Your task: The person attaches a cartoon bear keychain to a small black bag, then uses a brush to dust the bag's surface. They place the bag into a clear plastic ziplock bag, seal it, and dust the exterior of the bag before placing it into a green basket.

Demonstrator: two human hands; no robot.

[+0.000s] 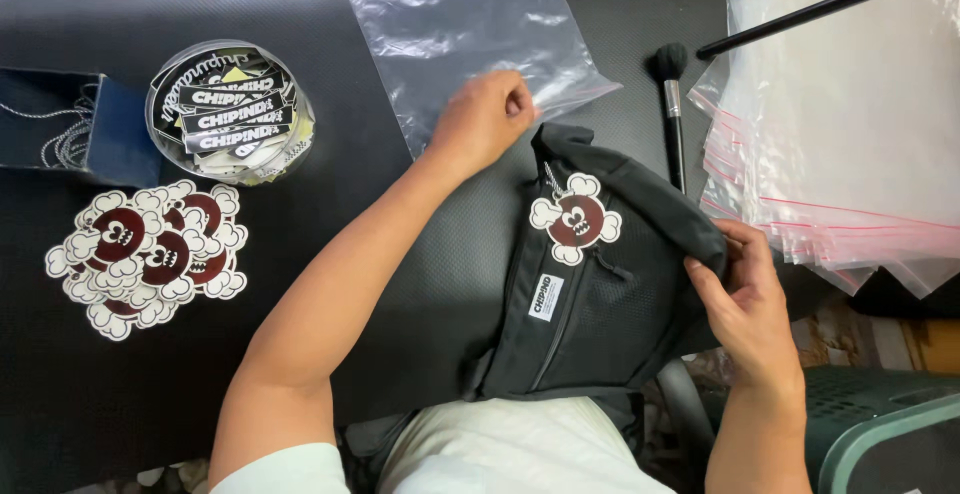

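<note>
A black fabric bag lies in front of me with a white-and-maroon cartoon tag hanging from its zipper. My right hand grips the bag's right edge. My left hand pinches the near edge of a clear plastic bag that lies flat on the black mat just beyond the fabric bag.
A round clear tub of black-and-white stickers and a pile of cartoon tags lie at the left, beside a dark blue box. A black brush lies right of centre. A stack of clear zip bags fills the right.
</note>
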